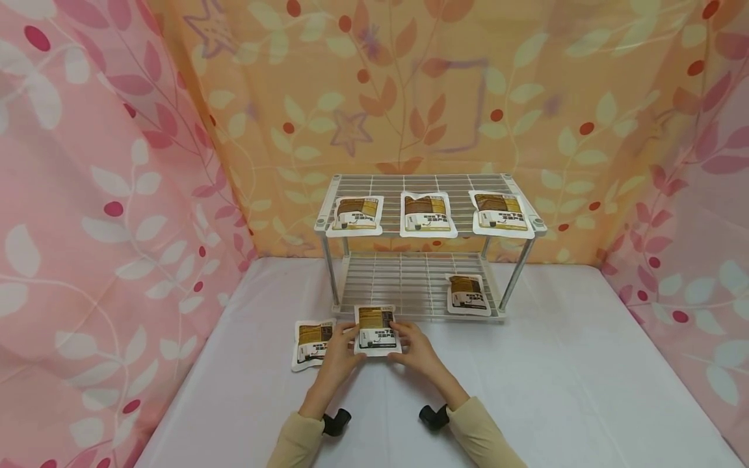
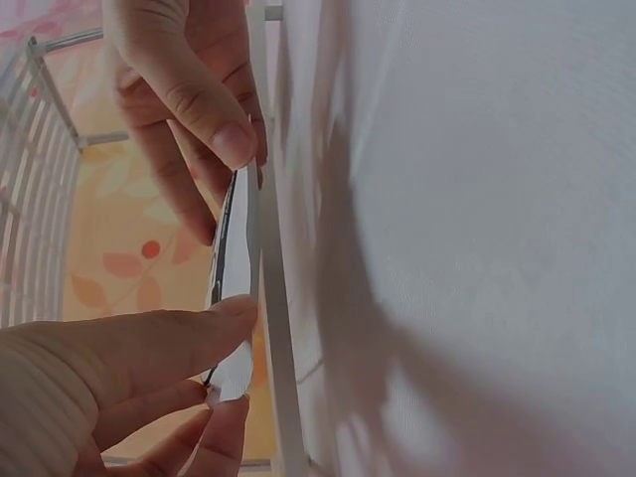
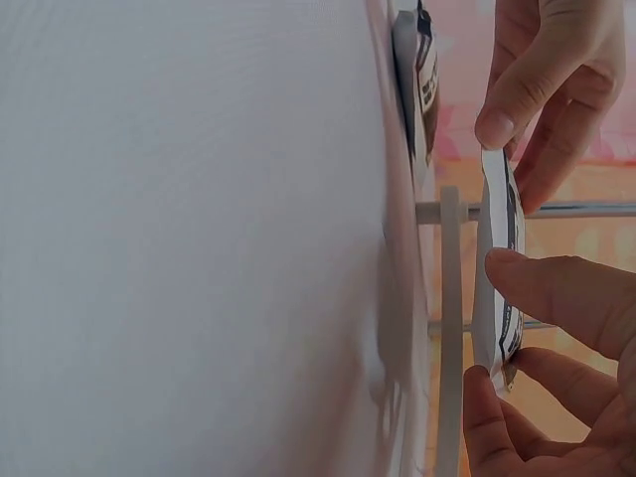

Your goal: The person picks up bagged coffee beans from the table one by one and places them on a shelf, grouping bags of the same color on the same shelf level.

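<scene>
Between both hands is a flat white food pouch (image 1: 376, 331) with a brown and yellow printed front, raised off the table just before the rack's lower shelf. The left hand (image 1: 342, 353) pinches its left edge, and the right hand (image 1: 415, 350) pinches its right edge. From the side, the left wrist view shows the pouch (image 2: 236, 258) as a thin white strip with fingers and thumb on both ends. In the right wrist view the same pouch (image 3: 495, 288) is seen edge-on. A second pouch (image 1: 310, 341) lies on the table beside the left hand, which partly covers it.
A two-tier white wire rack (image 1: 409, 286) with metal posts stands ahead. On its top shelf lie a left pouch (image 1: 355, 216), a middle pouch (image 1: 428, 214) and a right pouch (image 1: 500, 213). One more pouch (image 1: 467, 294) lies at the lower shelf's right. Patterned curtains (image 1: 409, 84) surround the white table (image 1: 562, 364).
</scene>
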`<state>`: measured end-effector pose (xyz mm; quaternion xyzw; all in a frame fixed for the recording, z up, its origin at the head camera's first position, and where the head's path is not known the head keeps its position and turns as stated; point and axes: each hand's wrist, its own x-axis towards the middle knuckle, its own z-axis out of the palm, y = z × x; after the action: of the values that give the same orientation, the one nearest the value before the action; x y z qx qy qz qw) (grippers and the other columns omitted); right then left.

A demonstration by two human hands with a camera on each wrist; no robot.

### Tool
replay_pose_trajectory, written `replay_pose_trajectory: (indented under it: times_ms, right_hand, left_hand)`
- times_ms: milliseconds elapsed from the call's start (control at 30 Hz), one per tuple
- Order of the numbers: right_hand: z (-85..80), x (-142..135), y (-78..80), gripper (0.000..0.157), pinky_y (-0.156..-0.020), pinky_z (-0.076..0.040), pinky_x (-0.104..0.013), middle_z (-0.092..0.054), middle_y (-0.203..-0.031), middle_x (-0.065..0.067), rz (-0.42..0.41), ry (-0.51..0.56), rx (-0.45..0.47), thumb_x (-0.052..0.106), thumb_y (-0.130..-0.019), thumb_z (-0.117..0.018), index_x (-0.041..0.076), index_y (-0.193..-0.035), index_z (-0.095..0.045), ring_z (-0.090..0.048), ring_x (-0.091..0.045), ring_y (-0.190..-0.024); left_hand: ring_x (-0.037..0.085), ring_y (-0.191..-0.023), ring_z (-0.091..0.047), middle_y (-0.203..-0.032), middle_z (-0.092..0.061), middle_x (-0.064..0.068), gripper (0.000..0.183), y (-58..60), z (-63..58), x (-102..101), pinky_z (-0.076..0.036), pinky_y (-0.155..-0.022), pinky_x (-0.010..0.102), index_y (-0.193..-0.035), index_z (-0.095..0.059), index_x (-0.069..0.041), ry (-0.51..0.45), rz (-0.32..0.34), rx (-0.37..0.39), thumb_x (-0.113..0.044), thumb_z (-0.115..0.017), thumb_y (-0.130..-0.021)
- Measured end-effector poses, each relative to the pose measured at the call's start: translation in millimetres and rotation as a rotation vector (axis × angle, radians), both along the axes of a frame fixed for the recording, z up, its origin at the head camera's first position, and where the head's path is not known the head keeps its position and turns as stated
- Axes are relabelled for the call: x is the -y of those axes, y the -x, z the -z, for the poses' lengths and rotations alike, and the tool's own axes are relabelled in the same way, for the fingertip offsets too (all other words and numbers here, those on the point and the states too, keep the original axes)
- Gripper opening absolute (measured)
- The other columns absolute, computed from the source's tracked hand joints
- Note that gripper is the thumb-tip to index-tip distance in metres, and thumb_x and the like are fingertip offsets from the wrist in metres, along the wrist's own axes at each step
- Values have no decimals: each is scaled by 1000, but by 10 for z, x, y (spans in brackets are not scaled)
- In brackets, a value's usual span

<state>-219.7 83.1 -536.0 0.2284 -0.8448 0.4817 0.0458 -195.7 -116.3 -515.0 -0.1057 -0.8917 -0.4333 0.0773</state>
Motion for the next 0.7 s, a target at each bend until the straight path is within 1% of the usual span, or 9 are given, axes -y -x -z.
replay_pose_trajectory:
  times_ms: [167, 400, 533, 700]
  right_hand:
    - [0, -72, 20, 66, -76, -55, -39, -48, -125, -28, 33, -9, -2, 1, -65, -80, -6, -125, -52, -61, -36, -90]
    - [-30, -162, 23, 65, -77, -55, -39, -48, -124, -28, 44, -16, -5, 0, -66, -80, -7, -125, -52, -61, -38, -91]
    - [-56, -206, 28, 66, -78, -54, -40, -48, -126, -26, 82, -19, 21, 0, -66, -80, -5, -126, -53, -60, -37, -94]
    - [-67, -260, 49, 64, -80, -54, -40, -48, -128, -25, 121, -27, 21, 1, -66, -80, -5, -124, -54, -59, -37, -97]
  left_hand:
    - [33, -96, -58, -128, -45, 26, 60, 19, 5, -76, -54, -76, 36, -123, -51, 13, -21, 17, -21, 6, -75, -69]
    - [33, -93, -58, -126, -45, 27, 59, 55, 0, -174, -54, -75, 35, -123, -51, 13, -27, 31, -35, 6, -75, -69]
    - [33, -92, -59, -126, -46, 28, 59, 80, -15, -235, -54, -75, 36, -123, -51, 14, -34, 37, -37, 7, -74, -69]
    - [33, -90, -60, -126, -46, 28, 56, 119, -14, -323, -54, -74, 35, -122, -52, 14, -18, 39, -55, 7, -73, -70]
